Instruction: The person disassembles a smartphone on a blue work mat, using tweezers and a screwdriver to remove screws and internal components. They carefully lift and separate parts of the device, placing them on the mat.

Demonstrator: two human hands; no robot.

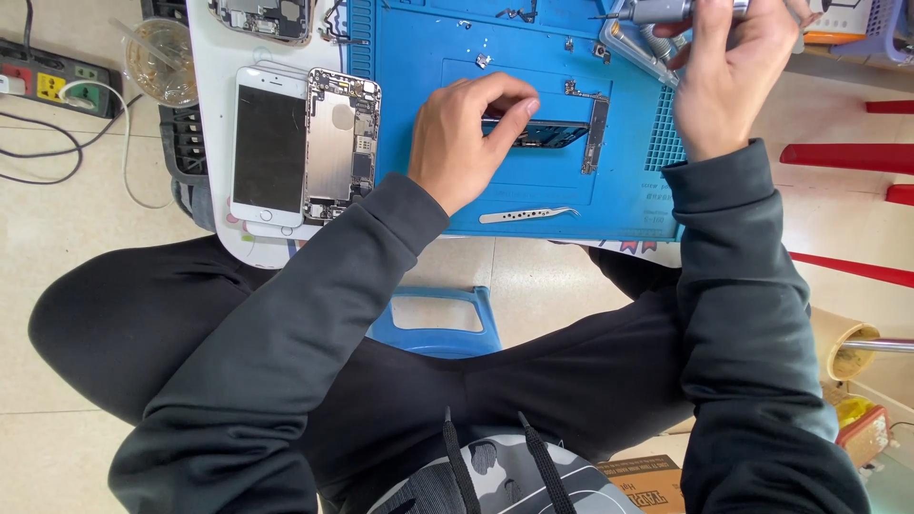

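My left hand rests on the blue repair mat, fingers pinching the edge of a dark phone circuit board. An L-shaped board piece lies just right of it. My right hand is raised at the mat's far right, closed around a grey metal screwdriver. Silver tweezers lie near the mat's front edge. An opened phone body and its white screen panel lie side by side left of the mat.
A plastic cup and a power strip sit at the far left. Another opened phone lies at the top. A blue stool stands under me. Red bars and a small bin are on the right.
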